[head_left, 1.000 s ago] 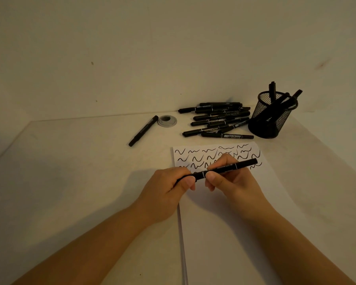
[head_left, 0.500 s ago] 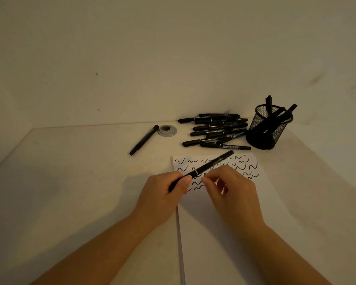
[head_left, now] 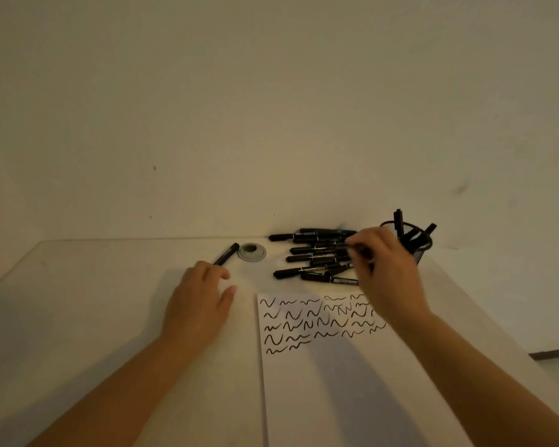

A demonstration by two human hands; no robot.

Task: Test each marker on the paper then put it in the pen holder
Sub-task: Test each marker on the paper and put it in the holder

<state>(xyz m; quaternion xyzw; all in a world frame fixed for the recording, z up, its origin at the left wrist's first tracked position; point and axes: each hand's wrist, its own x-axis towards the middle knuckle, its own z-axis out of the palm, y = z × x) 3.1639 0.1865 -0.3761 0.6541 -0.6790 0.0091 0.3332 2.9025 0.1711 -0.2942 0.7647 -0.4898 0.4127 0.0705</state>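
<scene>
My right hand [head_left: 388, 279] reaches over the right end of a pile of several black markers [head_left: 313, 253] at the back of the table. It pinches a black marker [head_left: 357, 249], mostly hidden by its fingers, just left of the black mesh pen holder [head_left: 421, 251]. The holder stands upright with several markers in it. My left hand [head_left: 200, 301] rests open and empty on the table, its fingertips close to a lone black marker [head_left: 226, 253]. A white paper [head_left: 336, 382] with several rows of black squiggles lies in front of me.
A small round grey disc [head_left: 251, 252] lies beside the lone marker. The table [head_left: 94, 301] meets a plain wall at the back. Its right edge runs diagonally past the pen holder.
Both hands held one marker over the paper. My left hand let go and moved left onto the table. My right hand carried the marker up toward the pile and holder. The camera tilted upward.
</scene>
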